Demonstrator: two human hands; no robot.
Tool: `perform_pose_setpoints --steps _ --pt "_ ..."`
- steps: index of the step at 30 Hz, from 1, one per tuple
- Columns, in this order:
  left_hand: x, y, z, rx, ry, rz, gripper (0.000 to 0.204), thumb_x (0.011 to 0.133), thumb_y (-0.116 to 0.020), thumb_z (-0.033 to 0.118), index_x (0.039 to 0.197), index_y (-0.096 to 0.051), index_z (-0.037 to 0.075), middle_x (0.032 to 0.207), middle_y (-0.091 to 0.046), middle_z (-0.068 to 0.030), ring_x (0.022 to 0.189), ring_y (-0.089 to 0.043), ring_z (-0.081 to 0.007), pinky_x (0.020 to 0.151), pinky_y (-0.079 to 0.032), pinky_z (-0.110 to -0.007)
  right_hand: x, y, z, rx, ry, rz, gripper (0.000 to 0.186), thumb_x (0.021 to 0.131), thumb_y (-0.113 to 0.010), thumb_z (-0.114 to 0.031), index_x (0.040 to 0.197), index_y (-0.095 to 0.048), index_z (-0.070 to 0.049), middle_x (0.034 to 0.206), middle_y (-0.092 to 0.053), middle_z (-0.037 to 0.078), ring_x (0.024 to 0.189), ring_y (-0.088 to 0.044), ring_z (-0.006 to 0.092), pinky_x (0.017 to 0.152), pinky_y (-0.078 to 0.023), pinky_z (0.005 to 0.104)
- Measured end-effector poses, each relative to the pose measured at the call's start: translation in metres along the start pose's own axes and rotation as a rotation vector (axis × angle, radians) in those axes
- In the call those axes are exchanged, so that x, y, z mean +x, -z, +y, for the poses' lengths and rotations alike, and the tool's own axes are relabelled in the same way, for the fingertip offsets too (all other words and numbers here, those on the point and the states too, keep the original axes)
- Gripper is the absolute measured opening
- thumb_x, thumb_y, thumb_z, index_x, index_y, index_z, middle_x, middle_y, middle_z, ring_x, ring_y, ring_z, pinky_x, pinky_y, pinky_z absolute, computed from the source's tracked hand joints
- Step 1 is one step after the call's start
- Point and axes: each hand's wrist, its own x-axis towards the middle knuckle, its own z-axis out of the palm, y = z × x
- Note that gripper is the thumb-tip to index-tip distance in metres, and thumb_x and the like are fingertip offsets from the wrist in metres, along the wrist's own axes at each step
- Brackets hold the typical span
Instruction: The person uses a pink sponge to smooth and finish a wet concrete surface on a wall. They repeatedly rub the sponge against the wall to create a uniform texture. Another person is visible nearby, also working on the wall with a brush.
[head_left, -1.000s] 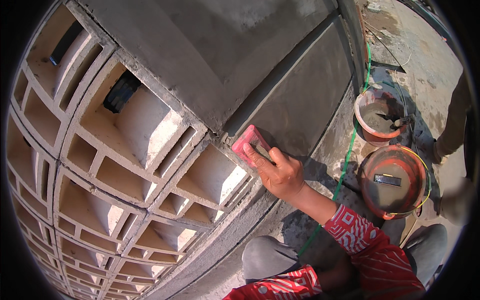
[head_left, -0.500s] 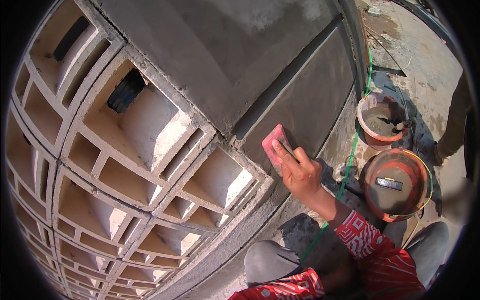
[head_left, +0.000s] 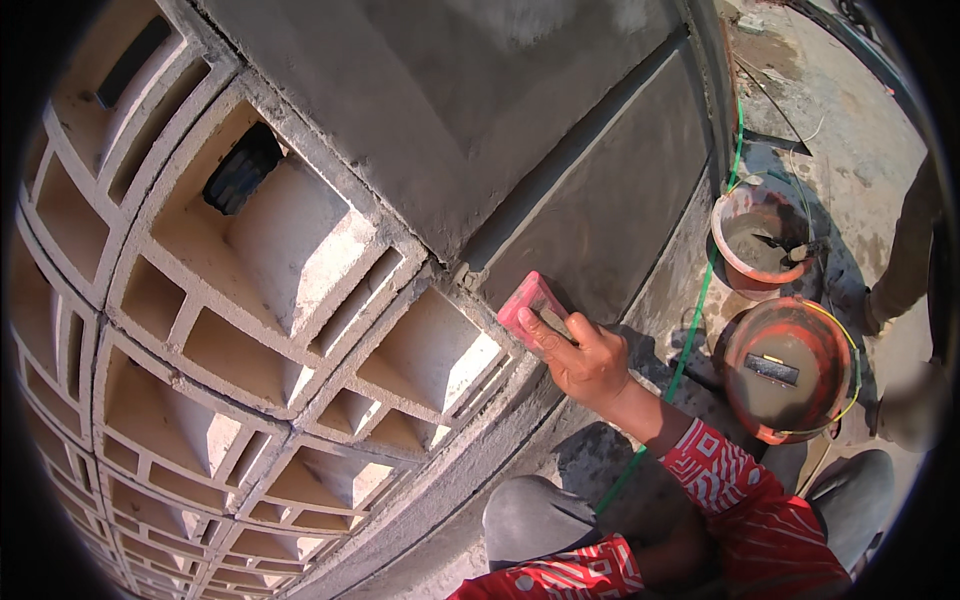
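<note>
My right hand (head_left: 590, 365) grips a pink sponge (head_left: 530, 308) smeared with grey, its thumb on the near face. The sponge is against the lower grey plastered panel (head_left: 610, 205), near its left corner beside the pale breeze-block screen (head_left: 330, 250). A recessed groove (head_left: 575, 150) parts this panel from the larger plastered panel (head_left: 400, 110) above. My left sleeve (head_left: 575, 570) crosses at the bottom, with the bare forearm in shadow. The left hand itself is hidden beneath my right arm.
To the right stand an orange bucket (head_left: 735, 400) of murky water with a dark float-like block (head_left: 771, 370) in it, and another bucket (head_left: 728, 245) holding a tool. A green string (head_left: 690, 340) runs along the wall's foot. Another person's leg (head_left: 908, 245) is at the far right.
My right hand and the sponge have shifted left and slightly down along the panel, toward its corner by the blocks. The view has shifted slightly too.
</note>
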Motion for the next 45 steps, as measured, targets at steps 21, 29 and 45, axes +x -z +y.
perform_pose_setpoints --steps 21,29,45 --pt "0.011 -0.01 -0.005 0.015 0.0 0.038 0.049 0.105 -0.047 0.019 0.149 -0.035 0.001 0.143 -0.051 -0.0217 0.125 -0.057 -0.0305 0.105 -0.048 -0.043 -0.03 -0.009 0.034 -0.007 -0.002 0.026 0.065 0.082 -0.07 -0.003 0.142 -0.063 -0.027 0.077 -0.044 0.004 0.055 -0.055 0.0208 0.048 -0.048 0.0354" --pt "0.015 -0.015 -0.018 0.142 -0.022 0.082 0.049 0.105 -0.046 0.019 0.149 -0.034 0.001 0.143 -0.051 -0.0224 0.125 -0.057 -0.0309 0.105 -0.048 -0.043 -0.004 -0.005 0.023 0.057 0.005 0.049 0.062 0.081 -0.072 -0.005 0.139 -0.065 -0.026 0.075 -0.043 0.004 0.054 -0.053 0.0216 0.049 -0.048 0.0365" --pt "-0.004 0.006 0.026 -0.184 0.036 -0.106 0.051 0.11 -0.028 0.036 0.148 -0.037 0.004 0.142 -0.053 -0.0183 0.122 -0.057 -0.0295 0.101 -0.048 -0.043 -0.049 -0.018 0.057 0.036 -0.232 0.103 0.055 0.089 -0.069 -0.008 0.142 -0.062 -0.019 0.076 -0.049 0.007 0.058 -0.052 0.0268 0.052 -0.044 0.0394"
